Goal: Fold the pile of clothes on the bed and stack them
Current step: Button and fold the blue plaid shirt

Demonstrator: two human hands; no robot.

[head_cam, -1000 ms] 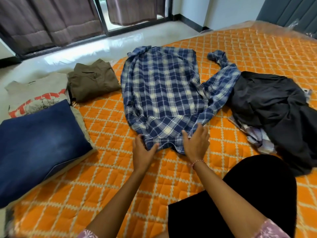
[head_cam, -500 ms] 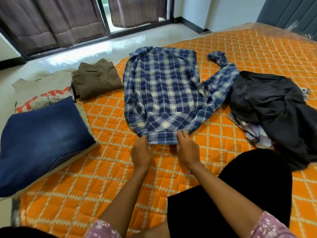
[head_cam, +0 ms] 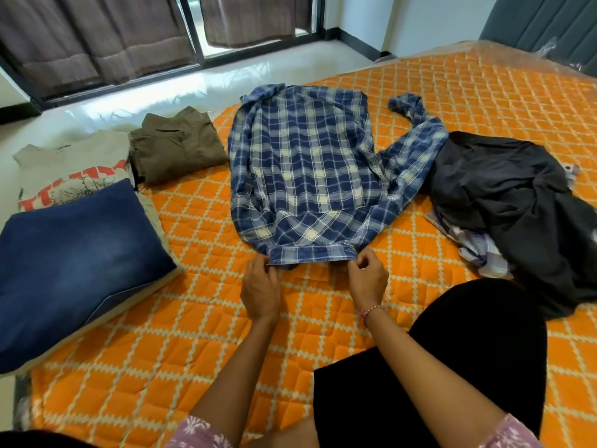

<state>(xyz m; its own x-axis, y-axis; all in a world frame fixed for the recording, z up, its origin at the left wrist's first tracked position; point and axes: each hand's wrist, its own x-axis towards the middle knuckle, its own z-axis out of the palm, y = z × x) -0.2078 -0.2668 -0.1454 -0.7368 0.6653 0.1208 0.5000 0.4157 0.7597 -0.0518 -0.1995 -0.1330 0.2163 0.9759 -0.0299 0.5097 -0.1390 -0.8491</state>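
A blue plaid shirt (head_cam: 307, 169) lies spread back-up on the orange quilted bed (head_cam: 200, 318), collar nearest me, one sleeve trailing off to the right. My left hand (head_cam: 261, 287) pinches the collar's left corner and my right hand (head_cam: 368, 276) pinches its right corner. A dark grey garment (head_cam: 517, 202) sits crumpled at the right on top of a pale checked cloth (head_cam: 478, 250). At the left, folded blue jeans (head_cam: 74, 263) rest on a folded beige printed T-shirt (head_cam: 71, 166), beside a folded olive garment (head_cam: 177, 143).
The bed's far-left edge meets a glossy white floor (head_cam: 226, 76) with dark curtains (head_cam: 97, 37) and a sliding door behind. My black-clad knee (head_cam: 468, 344) fills the lower right. Bare orange quilt shows between me and the jeans.
Both hands moved from flat on the shirt's near end to the collar's two corners. The collar now lies straight and flat, stretched between them.
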